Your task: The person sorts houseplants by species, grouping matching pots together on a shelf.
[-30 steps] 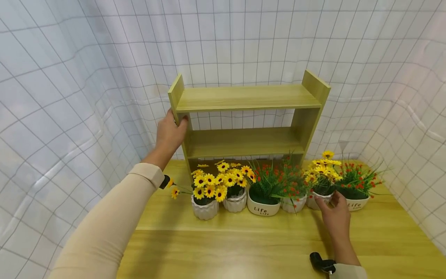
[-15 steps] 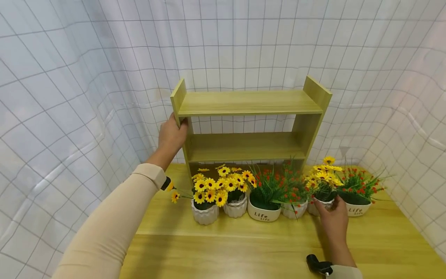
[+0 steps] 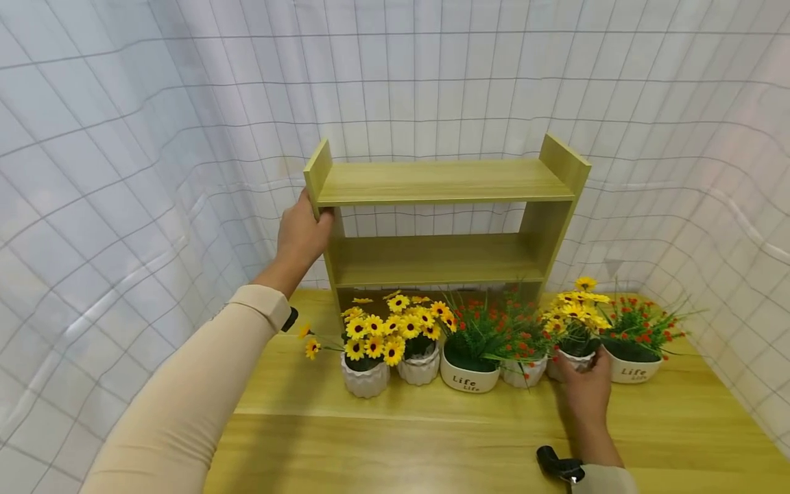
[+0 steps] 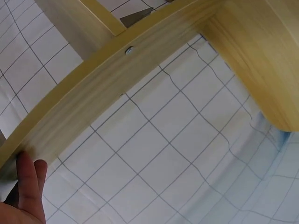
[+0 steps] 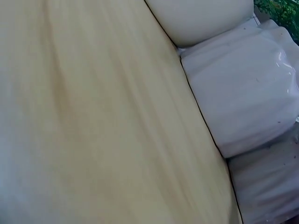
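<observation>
So the right hand [image 3: 585, 387] has its thumb and fingers round a white pot of yellow flowers [image 3: 577, 321], just under the blooms. The right wrist cam only catches tabletop and pot sides, no fingers, so can't tell how firm that grip is. Left hand [image 3: 302, 230] is gripping the upper left side panel of the wooden shelf [image 3: 444, 257], thumb on the inner face.

My read: the step is getting hold of that pot while steadying the shelf. Next move would call for a straight, careful lift, since the pot's in a tight row on the table [image 3: 395, 439] and grassy leaves next door could snag.

Neighbours: right oval planter [image 3: 633, 371] beside it, red-flowered white pot [image 3: 524, 372] on its left, then the left oval planter [image 3: 463, 376], then 2 more yellow-flower pots [image 3: 365, 381]. That's 6 total. The shelf stands behind them, its feet mostly hidden.

Writing: the 2 oval planters say "Life" with a smaller "Life" below, fainter on the right planter. No brand I can make out.
</observation>
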Available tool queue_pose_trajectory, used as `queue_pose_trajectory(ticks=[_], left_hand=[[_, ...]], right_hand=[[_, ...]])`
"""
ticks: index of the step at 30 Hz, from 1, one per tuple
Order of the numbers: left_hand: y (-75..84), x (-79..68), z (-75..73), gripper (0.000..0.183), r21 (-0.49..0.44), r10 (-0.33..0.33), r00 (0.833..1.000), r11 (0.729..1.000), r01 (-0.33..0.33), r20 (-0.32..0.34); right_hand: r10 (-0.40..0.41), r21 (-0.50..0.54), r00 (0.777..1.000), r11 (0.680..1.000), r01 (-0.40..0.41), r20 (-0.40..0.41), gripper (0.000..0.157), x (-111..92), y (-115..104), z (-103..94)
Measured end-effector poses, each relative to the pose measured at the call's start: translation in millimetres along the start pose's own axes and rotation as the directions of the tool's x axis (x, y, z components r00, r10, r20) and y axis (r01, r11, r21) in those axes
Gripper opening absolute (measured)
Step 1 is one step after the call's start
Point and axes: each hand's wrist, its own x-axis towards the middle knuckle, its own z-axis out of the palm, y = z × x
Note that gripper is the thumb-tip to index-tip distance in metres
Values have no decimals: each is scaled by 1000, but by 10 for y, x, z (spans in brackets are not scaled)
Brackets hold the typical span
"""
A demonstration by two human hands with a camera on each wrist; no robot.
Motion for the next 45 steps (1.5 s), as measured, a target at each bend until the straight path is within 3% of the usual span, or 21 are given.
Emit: queue_pose_trajectory(ticks=[7,17,23,29,33,45], left_hand=[[-10,-35,48,34,9,-6,999,1000,6,-33],[19,-19,74,39,41,-38,999,998,40,-27],[9,-6,86,40,50,-49,999,998,50,-22],[16,-7,83,41,53,-50,999,997,51,-20],[36,-14,68,42,54,-72,997,996,73,-8],[63,-43,57,43,55,-103,995,993,103,1]], right_hand=[[-1,42,1000,999,1,4,83,0,58,15],[73,18,996,997,-72,-49,82,0,96,23],[40,-11,992,999,-42,-120,75,-6,95,48],[-19,0,995,1000,19,-100,75,-14,92,77],[-5,14,996,1000,6,-92,76,-31,63,102],[2,65,985,998,9,-172,71,-52,83,111]])
